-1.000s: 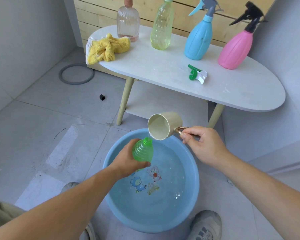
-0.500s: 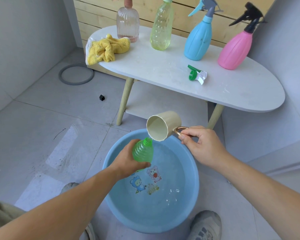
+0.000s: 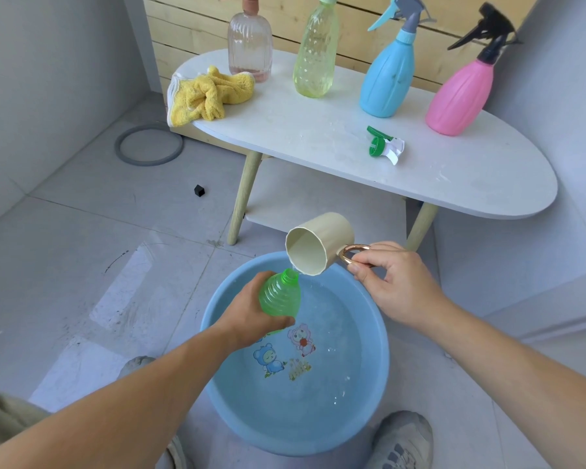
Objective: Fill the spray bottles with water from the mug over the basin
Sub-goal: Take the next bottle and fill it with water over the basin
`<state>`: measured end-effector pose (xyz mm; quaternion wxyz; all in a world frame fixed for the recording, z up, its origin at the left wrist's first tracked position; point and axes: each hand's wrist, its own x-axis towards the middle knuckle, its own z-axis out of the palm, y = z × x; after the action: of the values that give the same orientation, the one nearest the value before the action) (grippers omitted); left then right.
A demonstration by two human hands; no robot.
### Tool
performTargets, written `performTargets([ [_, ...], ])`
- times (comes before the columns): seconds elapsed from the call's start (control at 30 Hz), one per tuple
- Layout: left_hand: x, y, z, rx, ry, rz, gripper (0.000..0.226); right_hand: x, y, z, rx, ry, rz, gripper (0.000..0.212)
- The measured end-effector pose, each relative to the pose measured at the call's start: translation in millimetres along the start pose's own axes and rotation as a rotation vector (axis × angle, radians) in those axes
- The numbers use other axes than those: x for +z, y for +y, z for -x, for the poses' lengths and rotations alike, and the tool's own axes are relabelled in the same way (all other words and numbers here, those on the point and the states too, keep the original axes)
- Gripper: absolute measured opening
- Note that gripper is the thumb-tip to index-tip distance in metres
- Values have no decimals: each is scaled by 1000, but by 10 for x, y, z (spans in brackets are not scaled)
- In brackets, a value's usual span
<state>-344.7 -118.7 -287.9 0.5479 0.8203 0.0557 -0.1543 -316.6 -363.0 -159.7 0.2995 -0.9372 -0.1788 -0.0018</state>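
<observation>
My left hand [image 3: 251,313] grips an uncapped green bottle [image 3: 280,294] over the blue basin [image 3: 379,384], which holds water and has cartoon pictures on its bottom. My right hand [image 3: 389,282] pinches the gold ring handle of a cream mug [image 3: 322,243]. The mug is tipped far over, its rim touching the bottle's open neck. A thin trickle runs at the lip. The bottle's green and white spray head [image 3: 384,148] lies on the white table [image 3: 487,177].
On the table stand a clear pink bottle [image 3: 249,45], a yellow-green bottle [image 3: 315,52], a blue spray bottle [image 3: 389,72] and a pink spray bottle [image 3: 460,93]. A yellow cloth [image 3: 207,94] lies at its left end. A grey ring [image 3: 149,145] lies on the floor.
The mug has tipped a little further and its rim has come down onto the bottle's neck. The bottle stays in place over the basin.
</observation>
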Motion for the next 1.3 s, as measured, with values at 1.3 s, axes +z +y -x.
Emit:
performTargets([
  [1.3, 29, -89, -59, -8, 9, -10, 87, 24, 43, -25, -198, 20, 189, 24],
])
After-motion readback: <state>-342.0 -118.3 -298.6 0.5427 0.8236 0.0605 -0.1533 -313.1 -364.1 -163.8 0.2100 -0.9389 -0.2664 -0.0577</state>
